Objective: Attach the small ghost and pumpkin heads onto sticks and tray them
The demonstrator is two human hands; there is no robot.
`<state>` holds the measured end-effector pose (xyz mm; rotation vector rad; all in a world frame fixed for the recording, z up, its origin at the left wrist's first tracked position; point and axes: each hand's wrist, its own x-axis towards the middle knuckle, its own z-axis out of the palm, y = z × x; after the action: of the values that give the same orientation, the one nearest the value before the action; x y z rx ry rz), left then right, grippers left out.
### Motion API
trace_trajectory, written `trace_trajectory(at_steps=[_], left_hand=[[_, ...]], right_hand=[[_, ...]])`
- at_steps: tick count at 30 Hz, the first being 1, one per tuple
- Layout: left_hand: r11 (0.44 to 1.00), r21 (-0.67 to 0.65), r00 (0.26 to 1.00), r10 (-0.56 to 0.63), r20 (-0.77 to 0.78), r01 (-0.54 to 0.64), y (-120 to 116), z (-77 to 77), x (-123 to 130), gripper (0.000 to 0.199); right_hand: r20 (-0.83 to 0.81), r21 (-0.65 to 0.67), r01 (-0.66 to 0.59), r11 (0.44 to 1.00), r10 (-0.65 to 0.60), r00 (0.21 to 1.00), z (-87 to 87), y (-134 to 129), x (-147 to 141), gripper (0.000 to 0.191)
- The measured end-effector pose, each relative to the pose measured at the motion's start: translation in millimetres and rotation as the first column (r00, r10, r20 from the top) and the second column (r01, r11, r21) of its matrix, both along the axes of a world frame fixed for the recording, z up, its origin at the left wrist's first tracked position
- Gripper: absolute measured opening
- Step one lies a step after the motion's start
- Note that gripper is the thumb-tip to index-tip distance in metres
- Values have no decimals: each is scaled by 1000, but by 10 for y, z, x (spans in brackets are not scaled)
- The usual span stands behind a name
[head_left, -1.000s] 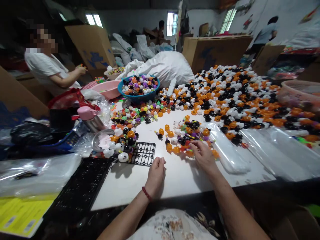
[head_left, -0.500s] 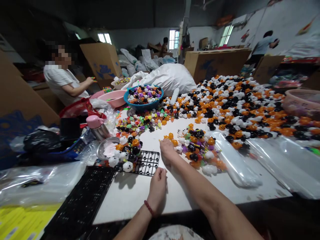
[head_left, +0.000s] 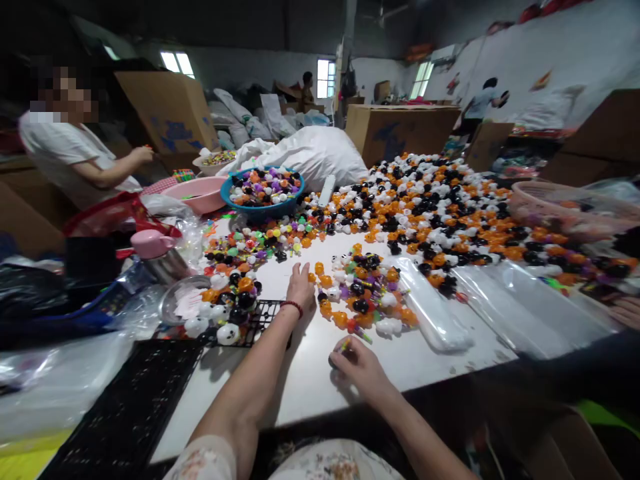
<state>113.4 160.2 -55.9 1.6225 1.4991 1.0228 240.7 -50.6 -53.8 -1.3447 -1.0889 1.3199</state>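
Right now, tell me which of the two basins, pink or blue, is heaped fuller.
The blue basin, on the right of the pair: toy pieces mound up to its rim, whereas the pink basin shows bare inner wall.

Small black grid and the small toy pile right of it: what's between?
In the head view, the left hand, over white tabletop, lies between the black grid and the small toy pile.

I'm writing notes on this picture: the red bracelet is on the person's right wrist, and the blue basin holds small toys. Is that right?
Not quite: the head view shows the red bracelet at the wrist of the left hand. The blue basin does hold small toys.
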Motion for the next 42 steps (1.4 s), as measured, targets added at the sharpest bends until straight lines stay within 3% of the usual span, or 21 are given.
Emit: trace_trajectory(at_steps=[4,7,12,16,18,23,36,42], left_hand=[[996,-64,998,-61,-7,61,123,-4,13,24],[993,-103,997,-49,64,55,-23,-9,-47,22],[968,-201,951,-84,296,148,-729,67,-200,41],[913,-262,778,-88,622,313,-1325,212,-316,42],[904,-266,739,-76,670,334,-1510,262,-354,41],[901,-268,751,-90,654,342,-1693,254,-381,41],[899,-292,827,-122,549,327,-1785,219,-314,48],[921,-336,907,-41,420,197,-1839,157,-286,52]], right_hand=[[-41,-16,62,998,-62,997,6,-105,102,41],[-67,18,164,986,-162,984,111,-67,242,45],[-188,100,247,964,-226,956,312,50,332,42],[-227,114,229,967,-199,953,392,97,206,40],[-227,110,203,973,-175,958,397,92,124,39],[-215,93,163,982,-140,966,357,53,24,36],[-93,22,81,996,-79,993,349,-54,134,35],[-98,-49,-8,999,4,995,337,-79,85,43]])
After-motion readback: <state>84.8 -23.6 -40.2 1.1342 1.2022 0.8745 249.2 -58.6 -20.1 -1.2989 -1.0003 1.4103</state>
